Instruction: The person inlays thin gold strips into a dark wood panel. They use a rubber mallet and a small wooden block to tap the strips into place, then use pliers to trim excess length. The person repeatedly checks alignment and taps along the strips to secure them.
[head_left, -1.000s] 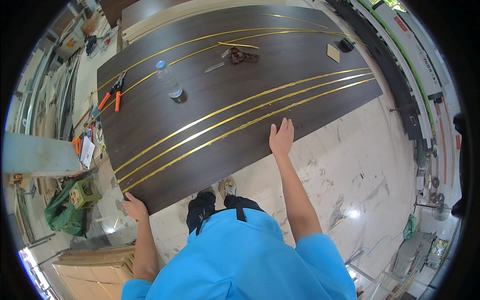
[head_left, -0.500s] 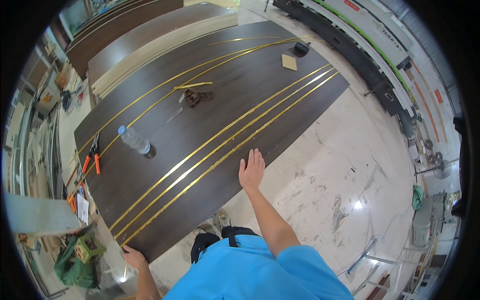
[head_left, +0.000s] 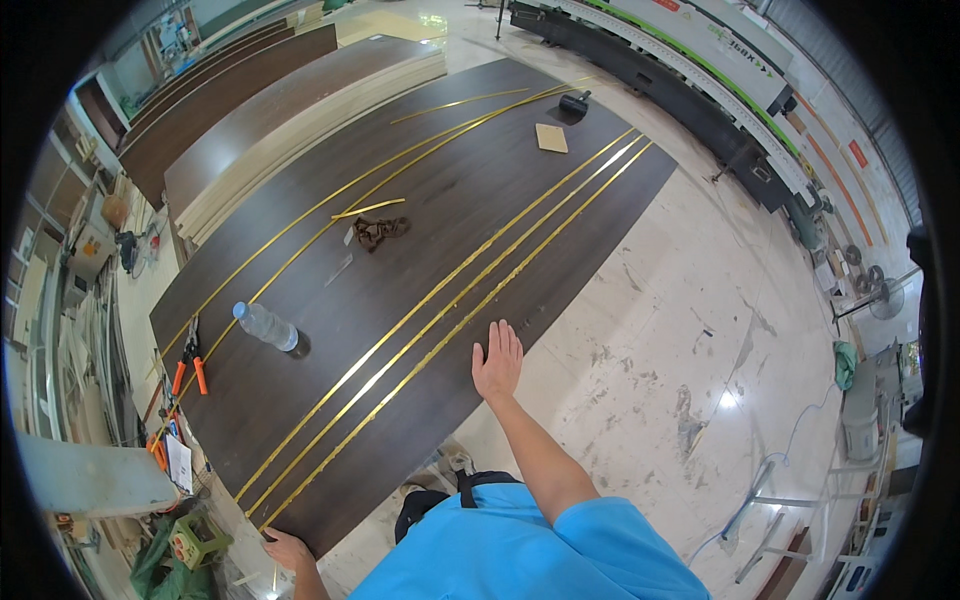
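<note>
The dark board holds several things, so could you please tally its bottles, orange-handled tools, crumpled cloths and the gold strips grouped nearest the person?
Clear bottle: 1
Orange-handled tool: 1
Crumpled cloth: 1
Near gold strips: 3
Total of these on the dark board: 6

Board [head_left: 430,400] out front — three strips [head_left: 450,307] run lengthwise along its near side. Bottle [head_left: 265,327] on the left part, pliers [head_left: 190,352] left of it. Rag [head_left: 380,234] beyond the strips, square piece [head_left: 551,138] toward the right end. Panel stack [head_left: 320,130] behind — machine [head_left: 680,80] past the right end.
</note>
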